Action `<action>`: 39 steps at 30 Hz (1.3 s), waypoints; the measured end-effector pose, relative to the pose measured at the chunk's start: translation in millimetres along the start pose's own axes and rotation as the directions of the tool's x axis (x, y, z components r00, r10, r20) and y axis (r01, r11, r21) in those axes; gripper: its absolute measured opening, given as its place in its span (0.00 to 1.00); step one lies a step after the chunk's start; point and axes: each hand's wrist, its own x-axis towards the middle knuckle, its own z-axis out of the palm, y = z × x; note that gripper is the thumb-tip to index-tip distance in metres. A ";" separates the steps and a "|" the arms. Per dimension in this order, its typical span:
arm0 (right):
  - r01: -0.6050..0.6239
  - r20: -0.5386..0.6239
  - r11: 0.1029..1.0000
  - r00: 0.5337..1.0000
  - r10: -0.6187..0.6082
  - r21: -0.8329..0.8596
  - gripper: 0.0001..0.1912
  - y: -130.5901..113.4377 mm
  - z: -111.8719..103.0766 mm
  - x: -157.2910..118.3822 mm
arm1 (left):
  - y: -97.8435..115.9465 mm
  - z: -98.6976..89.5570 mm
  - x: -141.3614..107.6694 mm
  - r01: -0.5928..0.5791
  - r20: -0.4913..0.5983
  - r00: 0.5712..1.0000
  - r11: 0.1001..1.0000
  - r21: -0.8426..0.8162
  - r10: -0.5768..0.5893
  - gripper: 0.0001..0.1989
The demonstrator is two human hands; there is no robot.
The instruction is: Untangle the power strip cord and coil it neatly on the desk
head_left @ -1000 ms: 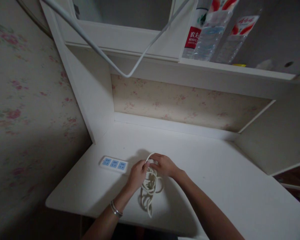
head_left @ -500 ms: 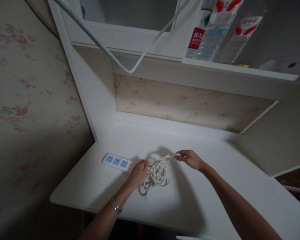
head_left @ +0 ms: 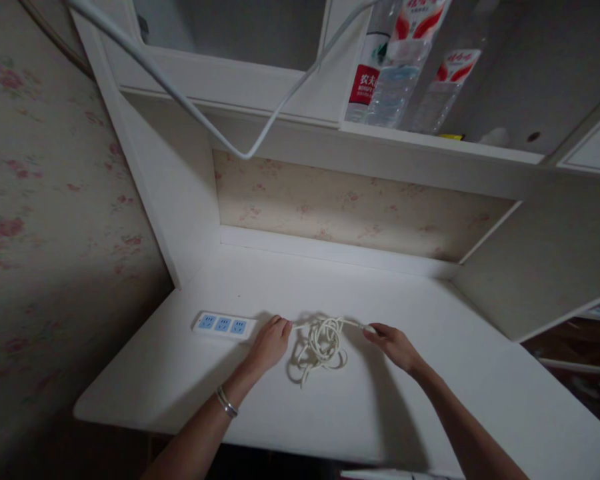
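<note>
A white power strip [head_left: 223, 325] with three blue socket faces lies on the white desk, its right end beside my left hand [head_left: 271, 341]. The fingers of that hand are closed on the white cord near the strip. Between my hands the rest of the white cord [head_left: 324, 341] lies in a loose tangle of loops. My right hand [head_left: 390, 343] is closed on a stretch of the same cord to the right of the tangle. What exactly lies between its fingertips is too small to tell. A silver bangle is on my left wrist.
Plastic bottles [head_left: 397, 73] stand on the shelf at the upper right. A thick white cable [head_left: 247, 155] hangs in a bend before the cabinet. Side panels border the desk [head_left: 280, 280] left and right; its front edge is near my forearms.
My right hand has moved slightly right and lower, and the cord between my hands is more spread out. The view has shifted, so the shelf and bottles appear further left.
</note>
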 end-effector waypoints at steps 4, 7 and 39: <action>-0.068 -0.059 0.997 0.996 0.070 0.039 0.25 9.7 22.5 -9.4 | 3.4 -17.9 -3.1 -0.075 -0.026 0.997 0.997 -0.017 0.075 0.14; -0.096 -0.083 0.993 0.991 0.102 0.067 0.27 14.7 32.7 -12.7 | -6.6 -51.2 -9.7 -0.127 0.005 0.992 0.991 0.038 0.127 0.13; 0.329 -0.043 0.886 0.942 -0.334 0.327 0.24 -110.6 182.0 16.4 | -107.8 -95.6 23.8 0.486 -0.292 0.874 0.719 0.497 -0.389 0.26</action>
